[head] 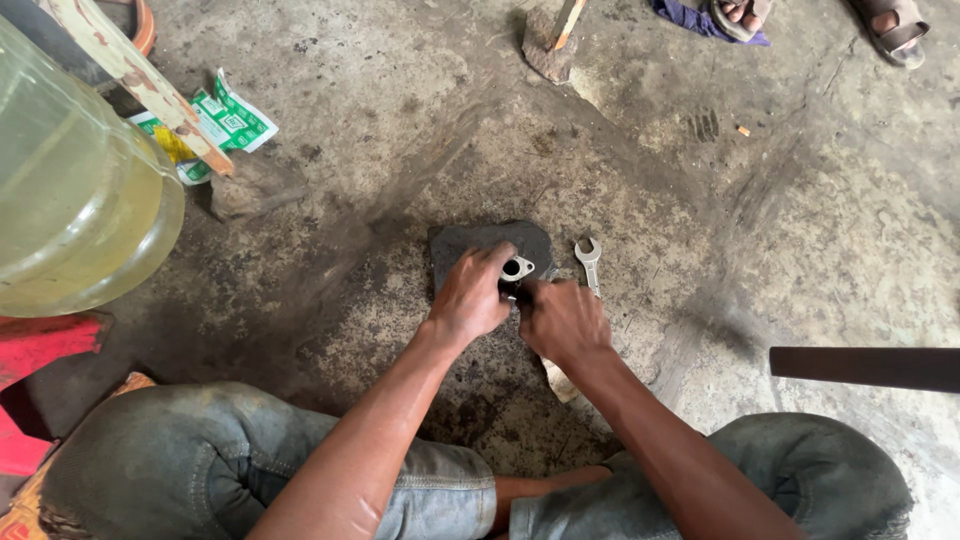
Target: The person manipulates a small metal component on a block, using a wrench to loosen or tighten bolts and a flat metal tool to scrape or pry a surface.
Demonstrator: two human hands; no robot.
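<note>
Two knees in grey jeans frame the bottom edge. Both hands meet mid-floor: left hand (470, 298) fingers curled around one small metal flange (517, 268), pressing it onto a dark flat stone (480, 243); right hand (563, 318) is closed, whatever it grips hidden. One open-end spanner (588, 262) lies just beside. Far left, one big clear jug (70, 190) holds yellowish liquid, cut off by the frame.

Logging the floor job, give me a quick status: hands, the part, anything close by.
Left hand and right hand both closed on the small metal flange, over a dark flat block. Open-end wrench lies just right, untouched.
</note>
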